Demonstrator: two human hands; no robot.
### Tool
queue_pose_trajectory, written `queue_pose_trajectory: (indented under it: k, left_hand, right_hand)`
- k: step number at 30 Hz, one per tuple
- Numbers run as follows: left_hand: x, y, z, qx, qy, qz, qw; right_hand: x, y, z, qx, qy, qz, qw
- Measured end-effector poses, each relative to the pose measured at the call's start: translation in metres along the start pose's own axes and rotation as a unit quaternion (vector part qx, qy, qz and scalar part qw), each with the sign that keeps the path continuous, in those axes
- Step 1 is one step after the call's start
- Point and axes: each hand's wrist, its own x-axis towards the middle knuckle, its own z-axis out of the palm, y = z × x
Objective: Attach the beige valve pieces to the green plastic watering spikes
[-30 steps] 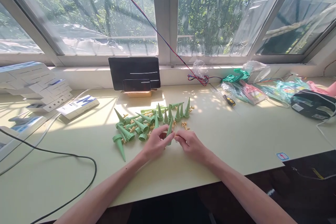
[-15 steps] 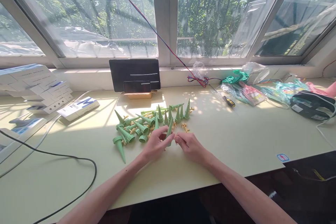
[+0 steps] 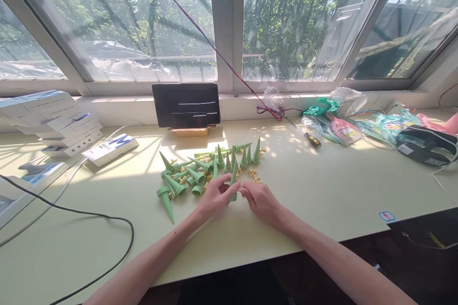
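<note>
My left hand (image 3: pixel 217 196) is closed round a green plastic plant watering spike (image 3: pixel 234 176), held with its point up. Close against its right side, my right hand (image 3: pixel 263 201) is pinched shut; whatever lies between its fingertips is too small and covered to make out. Beyond the hands, several green spikes stand upright, among them one spike (image 3: pixel 256 151) at the right. More spikes lie in a pile to the left, with a loose spike (image 3: pixel 165 202) nearest the front. Small yellowish valve pieces (image 3: pixel 254 174) are scattered just behind my right hand.
A tablet (image 3: pixel 186 105) with a phone (image 3: pixel 188 120) in front stands by the window. White boxes (image 3: pixel 111 149) and cables (image 3: pixel 118 219) lie left. At right are a screwdriver (image 3: pixel 312 140), bagged cords (image 3: pixel 345 129) and a black case (image 3: pixel 425 145). The table's front edge (image 3: pixel 250 263) is near my forearms.
The view has shifted slightly. My left hand still holds the spike upright, and my right hand stays pinched beside it with barely any movement.
</note>
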Motion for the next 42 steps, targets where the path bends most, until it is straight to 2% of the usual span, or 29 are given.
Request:
queue_pose_trajectory:
  k: [7,11,14,18,22,26,29,34,38,42]
  left_hand:
    - [0.000,0.000,-0.006,-0.098,-0.039,-0.010,0.994]
    - [0.003,-0.003,-0.011,-0.130,-0.004,-0.017,0.991]
    - [0.003,0.002,-0.015,-0.121,0.036,-0.009,0.992]
    - [0.002,0.008,-0.018,-0.081,0.045,0.015,0.996]
    - [0.002,0.002,-0.017,-0.032,0.033,0.057,0.997]
    - [0.004,-0.008,-0.015,0.012,0.025,0.115,0.993]
    - [0.005,-0.012,-0.015,0.068,0.046,0.147,0.986]
    - [0.006,-0.015,-0.016,0.155,0.081,0.196,0.965]
    - [0.004,-0.011,-0.014,0.091,0.071,0.155,0.981]
    - [0.001,-0.004,-0.007,-0.037,0.050,0.049,0.997]
  right_hand:
    - [0.014,0.000,-0.013,-0.072,0.014,-0.087,0.993]
    - [0.032,0.004,-0.014,-0.057,0.011,-0.126,0.990]
    - [0.043,0.007,-0.007,-0.026,0.012,-0.128,0.991]
    - [0.045,0.008,0.009,0.065,0.029,-0.070,0.995]
    - [0.036,0.005,0.017,0.166,0.016,0.015,0.986]
    - [0.030,0.001,0.015,0.267,-0.013,0.094,0.959]
    - [0.030,0.001,0.015,0.328,-0.031,0.150,0.932]
    - [0.030,0.003,0.017,0.374,-0.050,0.182,0.908]
    - [0.032,-0.001,0.015,0.349,-0.025,0.172,0.921]
    - [0.033,-0.004,0.011,0.279,0.005,0.139,0.950]
